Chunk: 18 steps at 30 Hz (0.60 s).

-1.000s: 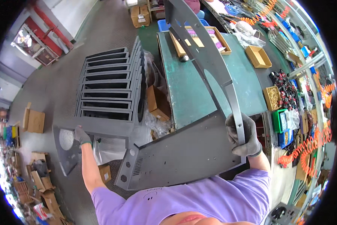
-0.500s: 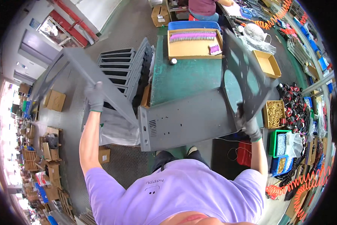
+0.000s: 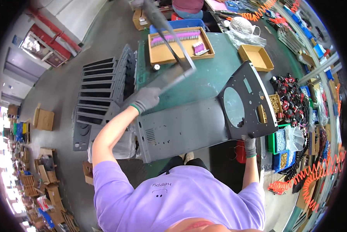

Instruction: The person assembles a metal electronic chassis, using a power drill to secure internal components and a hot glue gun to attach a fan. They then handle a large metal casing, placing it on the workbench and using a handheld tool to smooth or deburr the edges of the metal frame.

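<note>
My left hand (image 3: 147, 99), in a grey glove, is closed on a dark grey bent metal panel (image 3: 166, 78), raised and tilted over the table and smeared by motion. A second dark metal panel (image 3: 189, 125) lies in front of my body at the near edge of the green table (image 3: 204, 81). Its long flat part has slots and small holes; its upright end at the right has a large round cutout. My right hand (image 3: 250, 145), also gloved, grips the lower edge of that upright end, its fingers partly hidden behind the metal.
Nested metal panels (image 3: 98, 92) stand left of the table. A cardboard tray (image 3: 162, 58) with purple-topped parts and a small white-topped cylinder (image 3: 156, 67) sit at its far side. To the right are an empty carton tray (image 3: 254, 58), bins of screws (image 3: 283, 158) and coiled orange hoses (image 3: 293, 183).
My left hand has swung its panel from the left side to over the table. The panel in my right hand has come down and turned slightly. The whole view has shifted.
</note>
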Tool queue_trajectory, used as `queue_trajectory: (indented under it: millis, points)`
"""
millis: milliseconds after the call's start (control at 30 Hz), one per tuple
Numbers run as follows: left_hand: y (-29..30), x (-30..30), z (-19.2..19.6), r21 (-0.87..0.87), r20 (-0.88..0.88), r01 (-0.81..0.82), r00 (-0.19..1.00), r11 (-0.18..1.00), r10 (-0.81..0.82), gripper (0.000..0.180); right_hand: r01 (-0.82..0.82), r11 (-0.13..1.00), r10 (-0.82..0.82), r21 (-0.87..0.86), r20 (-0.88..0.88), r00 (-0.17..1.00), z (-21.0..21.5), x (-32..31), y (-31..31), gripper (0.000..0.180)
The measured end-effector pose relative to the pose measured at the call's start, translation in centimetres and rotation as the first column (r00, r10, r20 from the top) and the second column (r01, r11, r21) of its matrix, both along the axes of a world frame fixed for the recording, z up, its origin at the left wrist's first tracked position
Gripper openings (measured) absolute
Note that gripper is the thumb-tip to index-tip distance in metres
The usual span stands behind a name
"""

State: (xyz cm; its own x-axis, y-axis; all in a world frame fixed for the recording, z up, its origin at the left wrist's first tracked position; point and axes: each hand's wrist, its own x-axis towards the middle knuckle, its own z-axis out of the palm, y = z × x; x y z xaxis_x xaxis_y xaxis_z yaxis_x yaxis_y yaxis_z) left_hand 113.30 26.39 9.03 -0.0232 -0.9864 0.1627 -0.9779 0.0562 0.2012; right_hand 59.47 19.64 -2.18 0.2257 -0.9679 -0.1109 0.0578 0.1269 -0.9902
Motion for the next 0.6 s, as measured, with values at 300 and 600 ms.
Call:
queue_trajectory:
  millis: [300, 600]
  points:
    - [-4.1, -2.0, -8.6, 0.329, 0.117, 0.327, 0.917, 0.886, -0.382, 0.017, -0.013, 0.991, -0.018, -0.135, -0.219, 0.975, 0.2, 0.3, 1.4, 0.029]
    - [-6.8, -6.3, -11.6, 0.174, -0.218, 0.327, 0.933, 0.929, -0.287, 0.018, 0.029, 0.969, -0.115, -0.244, -0.346, 0.931, -1.9, -1.8, 2.3, 0.036]
